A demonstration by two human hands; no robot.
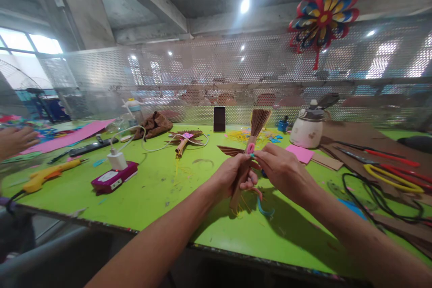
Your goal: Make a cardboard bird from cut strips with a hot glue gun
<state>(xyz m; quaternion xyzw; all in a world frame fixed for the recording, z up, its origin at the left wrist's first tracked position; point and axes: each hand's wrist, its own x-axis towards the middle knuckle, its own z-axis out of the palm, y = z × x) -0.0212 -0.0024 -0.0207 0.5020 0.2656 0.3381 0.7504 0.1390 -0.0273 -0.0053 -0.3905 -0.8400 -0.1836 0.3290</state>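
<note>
My left hand (232,173) is wrapped round a brown pleated paper craft (259,123), whose fanned end points up and away from me. A second pleated part sticks out to its left. My right hand (281,164) pinches at a small teal piece (252,155) on the craft, just below a pink coil (250,148). The tips of both hands nearly meet there. Under the hands, a curled blue paper strip (265,209) and yellow threads lie on the green table (151,198).
A glue gun (50,174), a purple power strip (114,177) and another brown craft (184,141) are on the left. A phone (219,119) stands behind. Right: a white bottle (306,128), scissors (394,177), black cable. Another person's hand (20,141) is far left.
</note>
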